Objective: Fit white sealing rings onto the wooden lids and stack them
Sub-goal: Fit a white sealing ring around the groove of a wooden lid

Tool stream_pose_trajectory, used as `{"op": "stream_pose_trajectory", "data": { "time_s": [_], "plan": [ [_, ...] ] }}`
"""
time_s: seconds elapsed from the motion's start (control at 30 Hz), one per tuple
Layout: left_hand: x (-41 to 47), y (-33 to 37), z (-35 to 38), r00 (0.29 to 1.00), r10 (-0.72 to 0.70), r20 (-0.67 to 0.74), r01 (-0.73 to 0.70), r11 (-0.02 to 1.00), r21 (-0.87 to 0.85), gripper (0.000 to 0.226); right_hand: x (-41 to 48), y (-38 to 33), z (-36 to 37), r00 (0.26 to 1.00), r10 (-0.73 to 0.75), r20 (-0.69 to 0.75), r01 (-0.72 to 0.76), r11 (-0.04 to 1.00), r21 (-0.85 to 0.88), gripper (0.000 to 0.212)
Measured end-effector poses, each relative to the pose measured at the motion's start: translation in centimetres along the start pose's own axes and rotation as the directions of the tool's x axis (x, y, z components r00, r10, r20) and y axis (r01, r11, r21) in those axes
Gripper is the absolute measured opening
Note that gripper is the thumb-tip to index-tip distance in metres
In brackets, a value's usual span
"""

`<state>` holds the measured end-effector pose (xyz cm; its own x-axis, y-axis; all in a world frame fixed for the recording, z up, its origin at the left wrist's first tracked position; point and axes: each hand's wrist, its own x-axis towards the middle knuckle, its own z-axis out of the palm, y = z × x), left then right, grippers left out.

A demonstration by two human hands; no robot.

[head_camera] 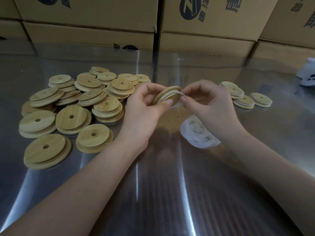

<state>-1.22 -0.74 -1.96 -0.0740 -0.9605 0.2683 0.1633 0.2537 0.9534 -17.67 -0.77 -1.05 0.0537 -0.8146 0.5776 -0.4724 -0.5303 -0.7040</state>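
We hold one wooden lid [164, 97] on edge above the steel table [170, 184]. Our left hand [144, 106] has its fingers curled round the lid's left rim, thumb on the near side. We judge the tilt is there to turn the stepped underside toward our right hand [209, 106]. That hand pinches a white ring [181, 93] between thumb and forefinger at the lid's right edge and draws it over the step. The ring looks seated along most of the lid, with only this right-hand part yet to be pressed down.

Just below and right of the held lid lies the heap of loose rings [199, 135], close by, so the right hand can take the next one easily. Left of the lid sprawls the pile of bare lids [76, 106], on the left hand's side. Well to the lid's right sit a few finished lids [245, 97] in short stacks, showing white at their edges.

Behind the lid stands a wall of cardboard boxes [88, 14], printed with a dark round logo and large dark characters. These are cut off by the frame, and we cannot read them. A white object [306, 74] at the far right is too blurred to name.
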Motion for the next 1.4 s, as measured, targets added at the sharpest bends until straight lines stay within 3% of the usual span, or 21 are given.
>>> {"op": "stream_pose_trajectory", "data": {
  "time_s": [0.13,0.27,0.43,0.83,1.0,1.17,1.4],
  "plan": [
    [-0.1,-0.2,0.2,0.997,0.067,0.044,-0.073,0.983,0.169,0.027,-0.1,0.0,0.1,0.997,-0.072,0.0,0.072,0.996,-0.051,0.008],
    [0.0,-0.5,0.3,0.987,0.147,0.064,-0.16,0.903,0.4,0.034,-0.1,0.2,0.4,0.983,-0.182,0.028,0.184,0.968,-0.168,0.007],
    [0.2,-0.5,0.2,0.981,0.194,0.015,-0.18,0.874,0.451,0.036,0.0,0.5,0.6,0.978,-0.205,0.029,0.206,0.948,-0.241,0.005],
    [0.5,-0.5,0.1,0.982,0.182,0.041,-0.185,0.926,0.328,0.039,0.4,0.6,-0.2,0.949,-0.308,0.063,0.303,0.843,-0.444,0.003],
    [0.3,-0.4,-0.2,0.976,0.201,0.084,-0.217,0.931,0.293,0.04,0.2,0.4,-0.3,0.946,-0.321,0.055,0.315,0.862,-0.396,0.0],
    [0.1,-0.3,-0.1,0.958,0.258,0.124,-0.286,0.898,0.335,0.026,0.2,0.4,-0.5,0.943,-0.327,0.06,0.328,0.892,-0.311,0.004],
    [0.1,-0.5,0.1,0.971,0.222,0.089,-0.237,0.942,0.24,0.019,0.0,0.3,0.1,0.927,-0.367,0.073,0.372,0.885,-0.28,0.007]
  ]
}}
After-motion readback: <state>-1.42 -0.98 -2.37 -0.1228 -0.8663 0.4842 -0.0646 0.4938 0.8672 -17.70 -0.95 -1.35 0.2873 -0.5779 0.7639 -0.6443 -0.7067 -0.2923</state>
